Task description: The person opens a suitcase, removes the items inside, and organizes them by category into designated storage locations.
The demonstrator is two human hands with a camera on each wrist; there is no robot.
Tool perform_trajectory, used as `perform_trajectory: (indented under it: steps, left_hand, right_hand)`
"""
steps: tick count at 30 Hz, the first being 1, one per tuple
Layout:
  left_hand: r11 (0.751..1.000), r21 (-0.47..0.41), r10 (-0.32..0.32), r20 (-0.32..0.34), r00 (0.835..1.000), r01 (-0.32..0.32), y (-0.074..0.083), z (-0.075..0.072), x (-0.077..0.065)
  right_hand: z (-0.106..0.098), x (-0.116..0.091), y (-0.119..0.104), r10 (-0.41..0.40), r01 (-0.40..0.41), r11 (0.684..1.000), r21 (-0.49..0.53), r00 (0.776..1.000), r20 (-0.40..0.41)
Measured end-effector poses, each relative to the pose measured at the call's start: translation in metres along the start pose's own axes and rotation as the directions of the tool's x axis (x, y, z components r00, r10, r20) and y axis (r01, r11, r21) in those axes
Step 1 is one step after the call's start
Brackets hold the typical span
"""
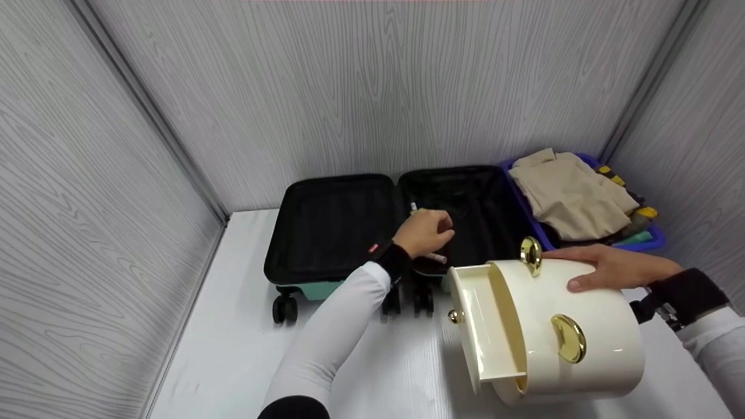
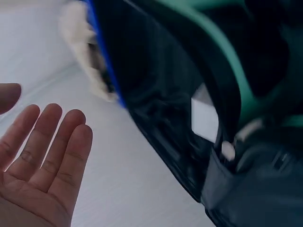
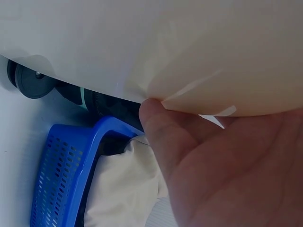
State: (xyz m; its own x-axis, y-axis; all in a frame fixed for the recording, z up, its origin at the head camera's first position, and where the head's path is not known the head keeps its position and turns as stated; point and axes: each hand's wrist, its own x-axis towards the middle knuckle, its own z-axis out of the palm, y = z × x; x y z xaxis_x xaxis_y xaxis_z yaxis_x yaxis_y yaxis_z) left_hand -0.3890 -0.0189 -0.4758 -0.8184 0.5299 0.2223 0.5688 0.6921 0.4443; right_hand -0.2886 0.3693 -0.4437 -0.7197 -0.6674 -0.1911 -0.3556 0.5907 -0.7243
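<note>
My left hand [image 1: 428, 233] is over the right half of an open suitcase [image 1: 332, 227] with black lining and a teal shell. Its fingers [image 2: 66, 161] are loosely extended and hold nothing. Below it in the suitcase lie a small pinkish tube [image 1: 436, 257] and a white-tipped item [image 1: 414, 206]; a white block-shaped object [image 2: 204, 118] shows in the left wrist view. My right hand [image 1: 611, 267] grips the upper edge of a cream cosmetic storage box [image 1: 582, 302], tilted toward me. The box has gold fittings, and its drawer [image 1: 495, 326] is pulled out, with bare interior showing.
Right of the suitcase, a blue basket [image 1: 538, 230] holds a folded beige cloth [image 1: 573, 195] and yellow-and-black items [image 1: 643, 212]. Suitcase wheels [image 1: 285, 308] face me on the white table [image 1: 233, 349]. Grey wood-grain panels [image 1: 349, 87] enclose the back and sides.
</note>
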Motion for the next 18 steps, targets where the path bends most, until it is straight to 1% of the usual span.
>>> perform_trajectory:
  steps: [2,4,6,8,10,12,14,16,17,18]
  left_hand:
    - [0.993,0.115,-0.02,0.041,0.999,0.015,-0.002,0.003,0.012]
    - [0.978,0.209,-0.046,0.091,0.995,0.026,-0.004,0.006,0.021]
    - [0.961,0.274,-0.06,0.133,0.989,0.022,-0.008,0.012,0.029]
    - [0.946,0.325,-0.061,0.17,0.984,0.002,-0.011,0.02,0.035]
    - [0.925,0.379,-0.049,0.186,0.981,-0.026,-0.016,0.031,0.04]
    - [0.897,0.438,-0.039,0.218,0.975,-0.062,-0.018,0.041,0.042]
    - [0.864,0.495,-0.042,0.25,0.967,-0.09,-0.016,0.047,0.042]
    - [0.842,0.531,-0.072,0.287,0.955,-0.096,-0.011,0.05,0.039]
    - [0.831,0.548,-0.095,0.312,0.945,-0.098,-0.008,0.05,0.037]
    - [0.823,0.56,-0.115,0.321,0.94,-0.091,-0.006,0.053,0.036]
  right_hand:
    - [0.001,0.0,-0.001,0.008,-0.007,1.0,0.003,1.0,-0.005]
    - [0.002,0.001,-0.002,0.007,-0.007,1.0,0.019,1.0,-0.003]
    - [0.003,0.002,-0.003,-0.001,0.001,0.999,0.041,1.0,0.0]
    - [0.005,0.002,-0.004,-0.013,0.013,0.999,0.049,1.0,-0.001]
    - [0.007,0.003,-0.005,-0.014,0.014,0.999,0.046,1.0,-0.001]
    - [0.008,0.003,-0.006,-0.007,0.007,0.999,0.044,1.0,0.003]
    - [0.009,0.002,-0.007,0.004,-0.005,0.999,0.046,1.0,0.008]
    - [0.01,0.002,-0.009,0.009,-0.01,0.999,0.05,1.0,0.011]
    - [0.011,0.002,-0.009,0.009,-0.01,0.998,0.055,1.0,0.013]
    - [0.012,0.002,-0.01,0.006,-0.007,0.998,0.056,1.0,0.012]
